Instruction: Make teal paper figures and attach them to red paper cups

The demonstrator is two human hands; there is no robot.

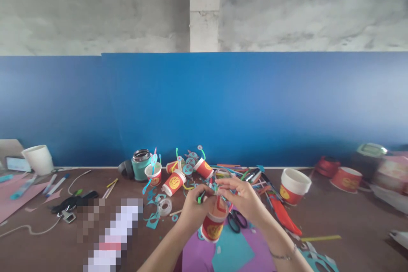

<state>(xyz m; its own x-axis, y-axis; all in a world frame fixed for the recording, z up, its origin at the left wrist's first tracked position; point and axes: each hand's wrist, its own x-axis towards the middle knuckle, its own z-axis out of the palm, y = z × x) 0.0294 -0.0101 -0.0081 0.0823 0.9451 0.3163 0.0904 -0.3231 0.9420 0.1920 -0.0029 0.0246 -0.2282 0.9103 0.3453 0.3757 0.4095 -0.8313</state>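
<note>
A red paper cup [213,226] with a yellow print stands in front of me, between my forearms. A bent red straw [218,202] lies at its top. My left hand [198,207] curls at the cup's upper left side, and a short green straw [200,197] shows between its fingers. Over the cup's top, my right hand [241,196] pinches around the red straw's upper end. The fingertips of both hands nearly meet there, and the exact grip is partly hidden. Below the cup lie purple paper [197,259] and a teal sheet [234,248].
Black scissors [236,221] lie right of the cup. A tape roll [165,207] and paper scraps are to the left. Several decorated cups [174,182] and a teal thermos [141,165] stand behind. At right are stacked white-rimmed cups [295,187] and a red pouch [283,214].
</note>
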